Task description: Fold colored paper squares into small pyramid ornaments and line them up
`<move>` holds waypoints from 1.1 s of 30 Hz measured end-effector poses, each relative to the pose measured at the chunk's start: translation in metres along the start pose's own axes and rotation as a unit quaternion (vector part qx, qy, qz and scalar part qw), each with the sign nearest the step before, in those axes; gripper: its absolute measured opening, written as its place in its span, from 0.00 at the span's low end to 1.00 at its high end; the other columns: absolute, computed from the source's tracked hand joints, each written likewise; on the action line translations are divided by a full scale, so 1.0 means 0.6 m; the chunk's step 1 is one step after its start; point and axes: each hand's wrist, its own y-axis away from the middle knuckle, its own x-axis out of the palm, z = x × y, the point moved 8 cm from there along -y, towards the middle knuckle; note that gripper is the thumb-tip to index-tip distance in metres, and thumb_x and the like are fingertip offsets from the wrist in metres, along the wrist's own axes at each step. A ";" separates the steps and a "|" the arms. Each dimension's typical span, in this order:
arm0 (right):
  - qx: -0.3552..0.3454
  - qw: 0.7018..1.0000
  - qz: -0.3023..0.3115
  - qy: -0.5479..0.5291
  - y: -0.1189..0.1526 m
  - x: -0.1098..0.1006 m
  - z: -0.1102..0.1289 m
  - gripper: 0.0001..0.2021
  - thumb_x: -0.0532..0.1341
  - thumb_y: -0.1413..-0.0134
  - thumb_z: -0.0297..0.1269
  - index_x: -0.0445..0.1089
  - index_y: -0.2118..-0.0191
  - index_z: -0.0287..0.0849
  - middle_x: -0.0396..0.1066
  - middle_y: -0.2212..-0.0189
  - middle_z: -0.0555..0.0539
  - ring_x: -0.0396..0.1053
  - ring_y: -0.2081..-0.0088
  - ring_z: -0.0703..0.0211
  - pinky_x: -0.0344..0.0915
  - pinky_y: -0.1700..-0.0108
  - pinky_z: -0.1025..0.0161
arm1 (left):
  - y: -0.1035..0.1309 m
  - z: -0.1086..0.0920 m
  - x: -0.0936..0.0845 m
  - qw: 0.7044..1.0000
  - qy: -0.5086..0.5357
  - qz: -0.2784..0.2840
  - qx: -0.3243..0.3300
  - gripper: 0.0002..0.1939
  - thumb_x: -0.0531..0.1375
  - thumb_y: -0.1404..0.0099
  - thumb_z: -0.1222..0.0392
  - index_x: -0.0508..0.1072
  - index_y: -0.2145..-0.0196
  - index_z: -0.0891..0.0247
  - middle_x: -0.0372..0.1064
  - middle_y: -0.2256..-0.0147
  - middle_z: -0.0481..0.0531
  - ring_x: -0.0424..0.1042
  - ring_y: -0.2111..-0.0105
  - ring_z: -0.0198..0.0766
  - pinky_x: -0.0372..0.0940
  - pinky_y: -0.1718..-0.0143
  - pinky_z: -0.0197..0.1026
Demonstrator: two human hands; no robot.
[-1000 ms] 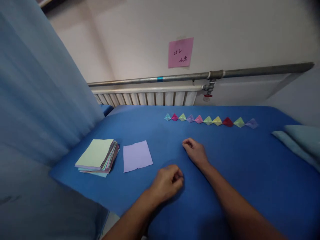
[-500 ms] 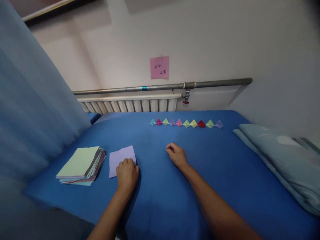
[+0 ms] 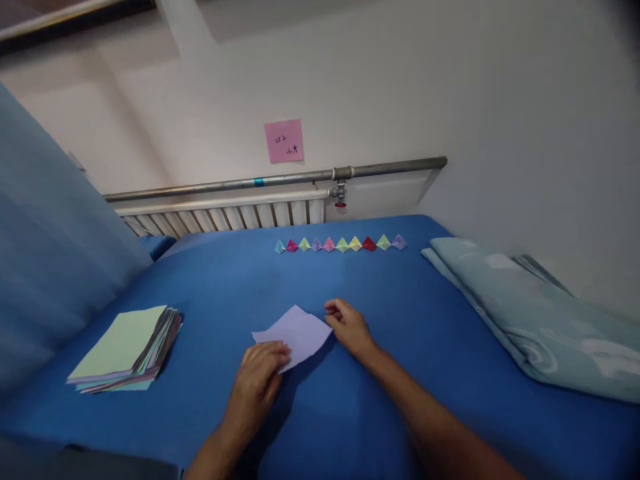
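A square sheet of light purple paper [image 3: 303, 330] is raised at an angle over the blue-covered bed, its near edge casting a shadow. My left hand [image 3: 257, 377] grips its lower left side, thumb underneath and fingers on top. At the sheet's right corner is my right hand [image 3: 350, 330], its fingers half curled with a small gap between thumb and forefinger. The corner meets or nearly meets that thumb; I cannot tell whether they touch. Farther back, a row of several small folded paper pieces [image 3: 342, 245] in different colours lies across the bed.
On the left lies a stack of coloured paper sheets [image 3: 123, 343], pale green on top. A folded pale teal quilt [image 3: 525, 320] rests on the right. Behind the bed are a radiator [image 3: 220, 217], a metal pipe [image 3: 295, 178] and a pink note [image 3: 284, 141]. A blue curtain [image 3: 55, 220] hangs left.
My left hand has picked up the purple sheet from beside the stack and brought it right, close to my right hand. The view has shifted to the right.
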 end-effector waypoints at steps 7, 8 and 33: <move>-0.002 0.998 0.063 0.028 0.115 -0.056 0.016 0.13 0.54 0.52 0.30 0.71 0.60 0.45 0.71 0.64 0.47 0.69 0.64 0.58 0.67 0.64 0.62 | 0.056 0.007 0.003 0.991 0.122 0.048 -0.040 0.11 0.53 0.37 0.70 0.72 0.62 0.60 0.75 0.57 0.55 0.71 0.51 0.43 0.64 0.49 0.51; -0.021 0.996 0.078 0.034 0.130 -0.053 0.028 0.15 0.54 0.53 0.29 0.71 0.59 0.45 0.71 0.61 0.45 0.69 0.61 0.56 0.67 0.63 0.61 | 0.061 0.010 0.002 0.988 0.138 0.048 -0.055 0.10 0.53 0.37 0.69 0.72 0.62 0.60 0.75 0.56 0.56 0.71 0.51 0.43 0.64 0.49 0.51; -0.091 0.972 0.165 0.142 0.205 0.042 0.104 0.16 0.54 0.39 0.36 0.63 0.46 0.45 0.73 0.68 0.47 0.68 0.68 0.56 0.61 0.61 0.56 | 0.132 0.078 -0.031 0.971 0.045 0.072 -0.222 0.12 0.56 0.35 0.54 0.71 0.55 0.57 0.74 0.62 0.50 0.70 0.61 0.42 0.62 0.55 0.47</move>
